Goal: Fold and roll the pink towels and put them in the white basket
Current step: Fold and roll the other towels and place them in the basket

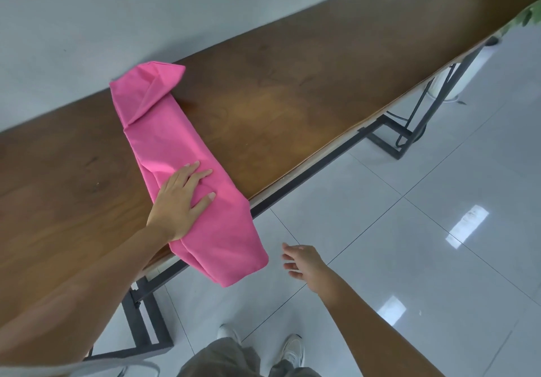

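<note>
A pink towel (172,139), folded into a long narrow strip, lies across the brown wooden table (307,78). Its far end is folded over near the wall, and its near end hangs over the table's front edge. My left hand (180,199) presses flat on the towel close to the front edge, fingers spread. My right hand (303,261) hovers in the air just right of the hanging end, fingers loosely extended, holding nothing. No white basket is in view.
The table has a black metal frame (389,139) and stands against a grey wall. A potted plant (515,2) is at the table's far right end. My feet (288,350) stand on the glossy tiled floor in front.
</note>
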Available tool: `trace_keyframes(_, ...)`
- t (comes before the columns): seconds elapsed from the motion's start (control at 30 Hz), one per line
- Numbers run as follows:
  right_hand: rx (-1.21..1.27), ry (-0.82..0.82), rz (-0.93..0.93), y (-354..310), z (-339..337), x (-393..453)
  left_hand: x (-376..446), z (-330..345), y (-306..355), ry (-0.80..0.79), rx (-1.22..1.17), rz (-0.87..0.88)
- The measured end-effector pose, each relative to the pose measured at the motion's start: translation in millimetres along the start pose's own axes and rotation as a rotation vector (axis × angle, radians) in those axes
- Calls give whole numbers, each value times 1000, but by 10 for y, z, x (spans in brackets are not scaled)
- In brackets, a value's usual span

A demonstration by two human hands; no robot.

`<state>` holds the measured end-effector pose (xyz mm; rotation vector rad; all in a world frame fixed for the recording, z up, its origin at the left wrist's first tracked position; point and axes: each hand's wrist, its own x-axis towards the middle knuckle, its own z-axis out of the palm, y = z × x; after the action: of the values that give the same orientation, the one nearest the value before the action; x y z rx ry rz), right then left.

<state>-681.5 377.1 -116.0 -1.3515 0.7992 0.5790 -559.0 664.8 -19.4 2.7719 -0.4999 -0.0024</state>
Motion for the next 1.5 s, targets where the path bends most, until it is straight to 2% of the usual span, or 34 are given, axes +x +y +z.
trace_keyframes(0.17,-134,31,-247,-605,-91,-277,36,-30,-6,13,-78,5)
trace_keyframes(0.33,-235,41,-464,-1301,19,-560,264,-177,-82,135,-117,-14)
trace_keyframes(0.57,-262,-39,-567,-2149,348,-499,1043,-601,-399,235,-24,-140)
trace_keyframes(0.77,-346,-63,-601,-2756,673,-210,1782,-758,-852,100,106,-270)
trace_keyframes(0.9,-388,-84,-614,-2981,847,-24,2120,-770,-1078,-27,246,-226)
trace_keyframes(1.0,-407,-81,-611,-3073,927,95,2266,-842,-1177,3,304,-178)
trace_keyframes(1.1,-418,-88,-600,-3170,1018,188,2311,-953,-1287,97,175,-175)
trace_keyframes(1.2,-431,-109,-621,-3310,1155,248,2303,-1094,-1414,240,-136,-221)
trace_keyframes(1.27,-448,-121,-632,-3429,1280,289,2312,-1163,-1501,337,-368,-287)
trace_keyframes(1.33,-460,-143,-642,-3537,1416,336,2370,-1211,-1621,393,-500,-401)
trace_keyframes(1.5,-493,-212,-645,-3739,1688,425,2594,-1155,-2062,258,-423,-672)
